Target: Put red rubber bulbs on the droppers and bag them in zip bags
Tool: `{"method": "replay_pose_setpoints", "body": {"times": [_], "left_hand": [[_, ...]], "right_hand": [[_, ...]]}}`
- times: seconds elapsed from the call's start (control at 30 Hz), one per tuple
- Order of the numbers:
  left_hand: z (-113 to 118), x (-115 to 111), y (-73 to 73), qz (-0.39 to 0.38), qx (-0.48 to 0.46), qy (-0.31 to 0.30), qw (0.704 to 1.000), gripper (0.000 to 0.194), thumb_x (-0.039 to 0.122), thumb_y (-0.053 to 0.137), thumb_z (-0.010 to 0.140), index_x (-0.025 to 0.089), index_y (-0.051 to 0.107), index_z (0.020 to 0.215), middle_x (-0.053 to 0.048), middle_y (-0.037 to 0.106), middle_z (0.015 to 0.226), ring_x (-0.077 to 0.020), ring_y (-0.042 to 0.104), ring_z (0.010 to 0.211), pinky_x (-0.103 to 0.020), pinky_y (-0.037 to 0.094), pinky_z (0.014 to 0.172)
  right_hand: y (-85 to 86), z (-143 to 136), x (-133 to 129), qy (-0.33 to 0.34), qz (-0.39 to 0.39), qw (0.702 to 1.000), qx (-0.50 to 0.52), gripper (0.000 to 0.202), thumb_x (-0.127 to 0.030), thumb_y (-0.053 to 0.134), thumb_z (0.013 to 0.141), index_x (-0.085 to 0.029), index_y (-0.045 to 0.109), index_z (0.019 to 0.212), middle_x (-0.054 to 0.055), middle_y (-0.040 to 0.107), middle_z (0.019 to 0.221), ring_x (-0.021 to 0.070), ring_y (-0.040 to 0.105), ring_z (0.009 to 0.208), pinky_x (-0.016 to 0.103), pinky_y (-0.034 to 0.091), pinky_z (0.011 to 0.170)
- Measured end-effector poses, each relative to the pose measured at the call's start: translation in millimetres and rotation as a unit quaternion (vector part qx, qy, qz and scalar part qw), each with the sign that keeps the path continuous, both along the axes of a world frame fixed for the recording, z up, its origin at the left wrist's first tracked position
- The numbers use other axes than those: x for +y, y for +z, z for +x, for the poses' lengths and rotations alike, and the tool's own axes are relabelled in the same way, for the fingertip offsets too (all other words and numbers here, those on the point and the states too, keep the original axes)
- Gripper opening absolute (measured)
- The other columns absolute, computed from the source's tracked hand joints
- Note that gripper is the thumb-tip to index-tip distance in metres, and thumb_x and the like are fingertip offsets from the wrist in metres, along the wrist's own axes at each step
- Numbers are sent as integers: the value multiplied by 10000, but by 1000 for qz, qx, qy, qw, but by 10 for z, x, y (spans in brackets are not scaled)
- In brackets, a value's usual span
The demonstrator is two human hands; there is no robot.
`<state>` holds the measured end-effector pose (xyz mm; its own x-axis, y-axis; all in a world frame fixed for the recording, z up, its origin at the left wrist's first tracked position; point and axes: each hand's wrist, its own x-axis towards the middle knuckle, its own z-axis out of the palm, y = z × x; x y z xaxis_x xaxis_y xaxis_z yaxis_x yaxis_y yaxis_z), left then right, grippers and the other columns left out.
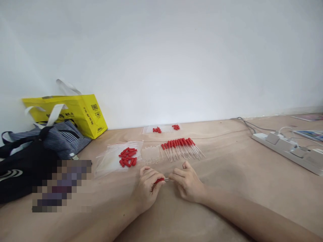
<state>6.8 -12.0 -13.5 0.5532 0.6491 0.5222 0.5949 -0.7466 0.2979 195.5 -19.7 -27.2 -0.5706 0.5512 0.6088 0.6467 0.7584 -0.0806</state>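
Observation:
My left hand (pixel 148 186) is closed around a red rubber bulb (pixel 159 180) near the table's front. From the bulb a thin clear tube (pixel 167 179) reaches across to my right hand (pixel 186 183), whose fingers pinch its other end. Beyond the hands, a row of tubes with red bulbs (pixel 180 144) lies fanned out. To its left lie several bare clear tubes (pixel 150 155). Further left, loose red bulbs (pixel 128 157) rest on a clear plastic bag (pixel 112 156).
Small groups of red bulbs (pixel 156 129) lie on another bag near the wall. At the left are a yellow bag (pixel 88 114), a striped bag (pixel 65 137) and a black bag (pixel 27 171). A white power strip (pixel 287 151) with cables lies at the right.

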Motion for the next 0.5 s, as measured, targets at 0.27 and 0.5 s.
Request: {"method": "replay_pose_setpoints", "body": {"times": [0.27,0.5], "left_hand": [[10,50,2,-53,-8,10,999,182,285,433,821,213,596,781,-2,662,728,-144,569,700,-368,283,856],[-39,159,-6,-109,-26,15,994,167,277,473,803,250,637,814,8,680,755,-151,584,723,-393,282,854]], "right_hand": [[26,-47,-3,0,-70,997,31,200,-114,383,802,-168,566,858,23,550,711,121,442,611,276,242,614],[118,37,32,-13,-75,997,-25,208,-146,432,814,-205,590,936,26,572,723,158,453,719,296,239,639]]}}
